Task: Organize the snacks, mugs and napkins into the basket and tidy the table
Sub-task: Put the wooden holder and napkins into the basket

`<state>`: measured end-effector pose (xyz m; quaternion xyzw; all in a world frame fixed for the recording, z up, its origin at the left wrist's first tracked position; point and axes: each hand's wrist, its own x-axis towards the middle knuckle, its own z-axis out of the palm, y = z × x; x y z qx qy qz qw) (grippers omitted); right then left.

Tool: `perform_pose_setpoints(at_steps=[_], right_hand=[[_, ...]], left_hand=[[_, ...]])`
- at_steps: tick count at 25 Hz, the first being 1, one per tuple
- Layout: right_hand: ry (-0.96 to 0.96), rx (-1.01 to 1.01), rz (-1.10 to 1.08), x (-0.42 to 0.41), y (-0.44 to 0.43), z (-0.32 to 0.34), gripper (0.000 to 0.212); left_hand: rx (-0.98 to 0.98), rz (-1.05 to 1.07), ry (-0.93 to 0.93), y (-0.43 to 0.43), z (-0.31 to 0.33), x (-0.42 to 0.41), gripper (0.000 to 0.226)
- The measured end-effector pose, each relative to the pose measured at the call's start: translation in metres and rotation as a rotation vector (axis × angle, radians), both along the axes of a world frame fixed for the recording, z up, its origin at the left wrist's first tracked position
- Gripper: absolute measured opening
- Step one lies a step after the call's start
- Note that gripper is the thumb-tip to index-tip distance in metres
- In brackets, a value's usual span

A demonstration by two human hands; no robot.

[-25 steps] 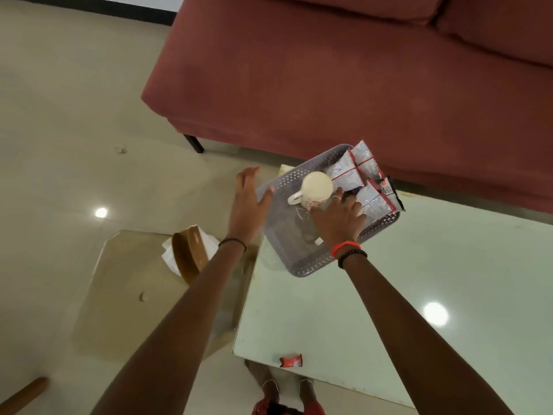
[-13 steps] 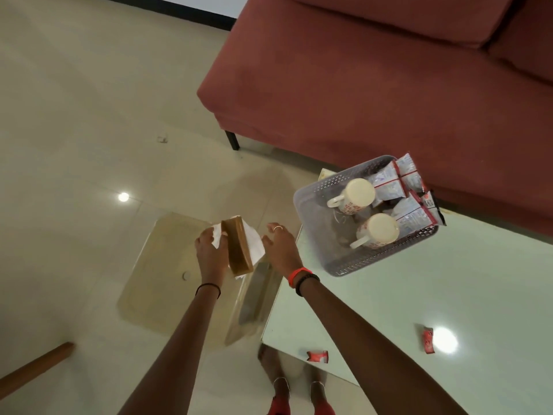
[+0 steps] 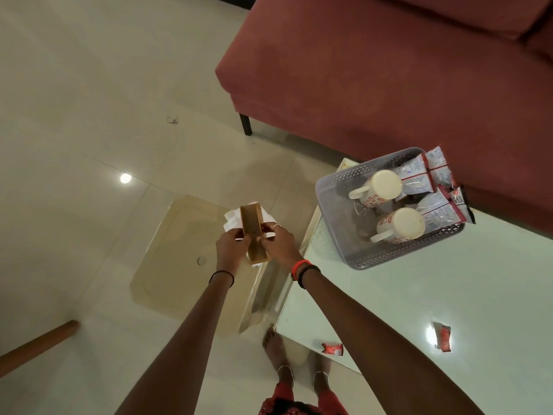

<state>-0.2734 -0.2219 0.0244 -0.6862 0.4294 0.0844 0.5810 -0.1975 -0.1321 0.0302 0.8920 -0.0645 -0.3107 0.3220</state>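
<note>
A narrow wooden napkin holder point(image 3: 253, 235), open at the top, stands on a lower amber glass shelf point(image 3: 179, 259) to the left of the main table, with white paper napkins point(image 3: 232, 218) sticking out on both sides of it. The holder looks rigid and light, likely easy to lift by its two long flat sides, while the napkins are soft and loose — they could slip out or crumple if the holder tips, so it is best kept upright. Both hands are on it: the left hand point(image 3: 232, 248) presses against its left face and the right hand point(image 3: 279, 242), wearing a ring, closes on its right face, fingers curled in a two-sided grasp. Both forearms reach forward and down from the bottom of the view, wrists close together, a dark band on the left and orange and black bands on the right. To the right, on the pale glass table point(image 3: 419, 310), sits a grey perforated basket point(image 3: 335, 211) already holding two mugs point(image 3: 386, 187) and several snack packets point(image 3: 431, 181). Two small red wrappers point(image 3: 332, 348) lie near the table's front edge — apart from the basket. A red sofa point(image 3: 374, 70) stands behind.
</note>
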Motion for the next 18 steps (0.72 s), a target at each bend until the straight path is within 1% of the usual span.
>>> perform_pose_setpoints(at_steps=[4,8,13,18], right_hand=[[-0.037,0.018,-0.037,-0.002,0.0,0.009,0.04],[-0.078,0.031,-0.102,-0.007,-0.007,0.027,0.041],[-0.146,0.003,-0.158,-0.026,-0.035,0.052,0.041],[-0.125,-0.162,-0.17,-0.059,-0.079,0.054,0.032]], left_hand=[[-0.049,0.047,0.015,-0.003,0.012,-0.002,0.024],[-0.094,0.043,-0.016,-0.013,0.029,-0.004,0.024],[-0.146,-0.039,-0.017,-0.044,0.047,-0.015,0.027],[-0.215,-0.132,0.041,-0.09,0.051,-0.045,0.033]])
